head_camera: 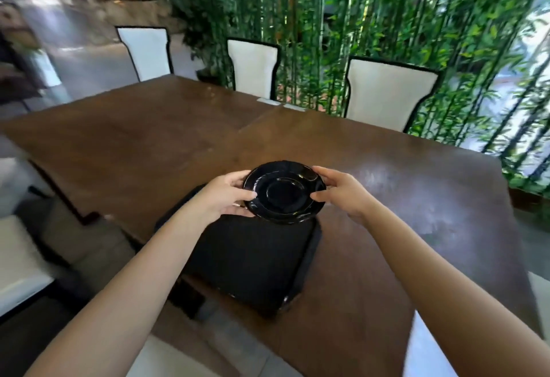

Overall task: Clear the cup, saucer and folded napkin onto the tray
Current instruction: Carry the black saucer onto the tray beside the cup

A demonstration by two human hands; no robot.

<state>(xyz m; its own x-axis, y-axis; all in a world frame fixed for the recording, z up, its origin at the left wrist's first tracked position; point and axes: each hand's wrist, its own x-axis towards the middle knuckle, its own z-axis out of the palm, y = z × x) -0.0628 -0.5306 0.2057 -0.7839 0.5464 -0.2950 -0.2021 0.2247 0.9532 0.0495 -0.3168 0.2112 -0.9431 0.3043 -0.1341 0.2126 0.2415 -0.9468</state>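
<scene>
A glossy black saucer (285, 192) is held level in the air between both hands, just above the far edge of a black rectangular tray (253, 260). My left hand (223, 198) grips its left rim, thumb on top. On the right rim, my right hand (342, 193) pinches the saucer the same way. The saucer carries nothing. The tray lies on the brown wooden table (387, 198) near its front edge and looks bare. No cup or napkin is in view.
Three white chairs with black trim (387, 94) stand along the table's far side, backed by green bamboo (372, 13). Another pale chair seat (20, 257) sits at the left near the table's corner.
</scene>
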